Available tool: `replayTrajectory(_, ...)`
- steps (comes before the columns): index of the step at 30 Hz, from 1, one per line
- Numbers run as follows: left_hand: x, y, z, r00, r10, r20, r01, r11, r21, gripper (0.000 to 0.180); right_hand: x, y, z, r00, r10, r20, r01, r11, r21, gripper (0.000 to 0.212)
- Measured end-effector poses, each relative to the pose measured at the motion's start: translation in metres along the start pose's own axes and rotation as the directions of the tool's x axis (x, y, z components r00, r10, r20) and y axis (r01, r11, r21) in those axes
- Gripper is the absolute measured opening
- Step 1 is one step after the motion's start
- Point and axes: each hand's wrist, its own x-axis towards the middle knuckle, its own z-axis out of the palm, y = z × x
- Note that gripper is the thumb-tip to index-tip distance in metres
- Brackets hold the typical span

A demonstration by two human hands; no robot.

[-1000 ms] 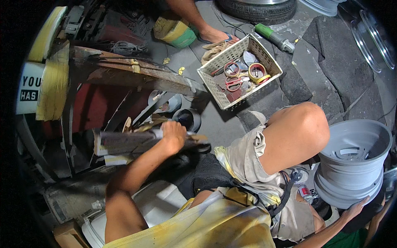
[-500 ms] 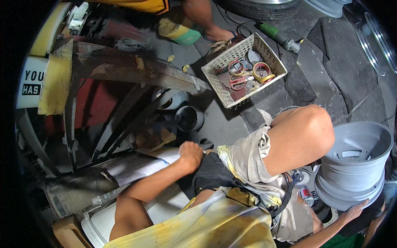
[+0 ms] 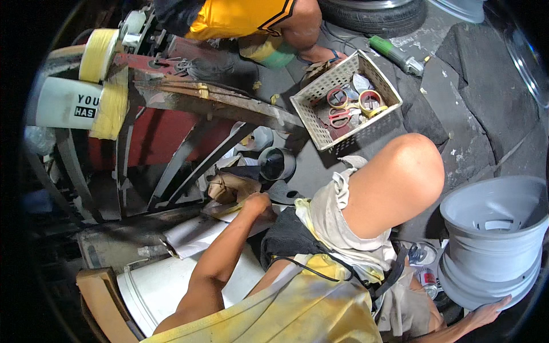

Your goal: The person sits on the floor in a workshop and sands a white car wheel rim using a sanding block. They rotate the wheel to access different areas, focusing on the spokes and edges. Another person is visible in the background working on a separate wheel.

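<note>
A grey wheel rim (image 3: pixel 493 246) stands upright at the right, its open barrel facing up. My right hand (image 3: pixel 489 314) is at its lower edge, with the fingers lying against the rim. On the left, my left hand (image 3: pixel 257 203) is closed beside a crumpled brown bag or wrapping (image 3: pixel 229 187) and above white paper sheets (image 3: pixel 197 233). Whatever is in those fingers, if anything, is hidden. A dark grey cup-like container (image 3: pixel 277 163) stands just beyond that hand. My bent knee (image 3: pixel 412 166) rises between the two hands.
A cream plastic basket (image 3: pixel 334 143) holds scissors, tape rolls and scraps. Behind it lies a green angle grinder (image 3: pixel 394 54). A dark metal frame (image 3: pixel 217 103) stands at left. Another person (image 3: pixel 240 17) in yellow shorts is at the top. A red-and-silver can (image 3: pixel 428 281) stands beside the rim.
My left hand has reached slightly farther forward, to the brown wrapping. My right hand stays at the rim's lower edge. The view has shifted, and more of the person in yellow shorts shows.
</note>
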Motion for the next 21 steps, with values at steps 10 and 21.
replayTrajectory(10, 0.118, -0.070, -0.005, 0.938, -0.213, 0.274, 0.295, 0.905, -0.308, 0.050, 0.039, 0.041, -0.004, 0.960, -0.274, 0.051, 0.279, 0.948, -0.153, 0.064)
replayTrajectory(21, 0.199, -0.117, -0.013, 0.846, -0.256, -0.469, -0.006, 0.873, -0.488, 0.057, 0.023, 0.013, -0.001, 0.996, 0.026, 0.080, -0.035, 0.993, 0.115, 0.086)
